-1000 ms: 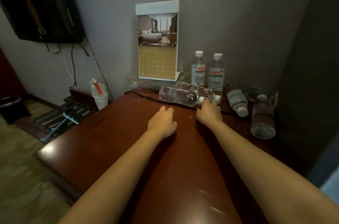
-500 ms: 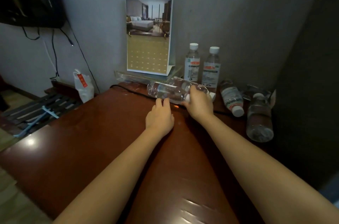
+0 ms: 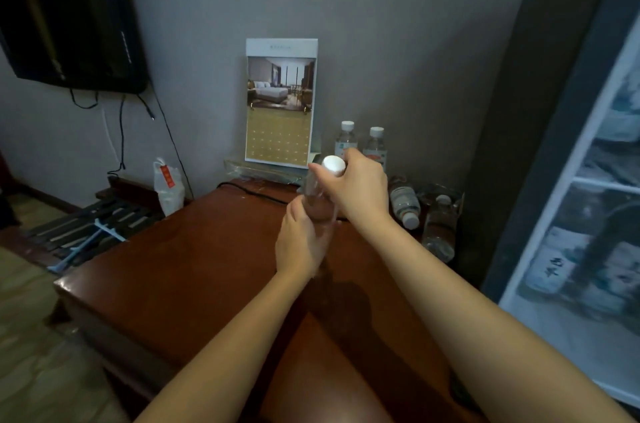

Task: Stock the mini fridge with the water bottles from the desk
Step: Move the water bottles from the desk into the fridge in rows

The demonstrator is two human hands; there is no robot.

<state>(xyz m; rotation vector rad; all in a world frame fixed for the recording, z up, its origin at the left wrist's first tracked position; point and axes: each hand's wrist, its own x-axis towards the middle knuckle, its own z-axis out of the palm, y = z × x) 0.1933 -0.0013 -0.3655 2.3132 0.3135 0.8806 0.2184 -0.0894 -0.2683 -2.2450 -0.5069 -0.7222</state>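
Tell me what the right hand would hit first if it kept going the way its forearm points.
Probably the left upright bottle just behind the right hand, which grips the held bottle by its neck. Depth is unclear; it might pass it and reach the calendar card.

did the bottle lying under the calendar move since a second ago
Yes. The bottle lay on the desk below the calendar; now it is upright, its cap raised to the calendar's lower edge, gripped by the left hand and right hand.
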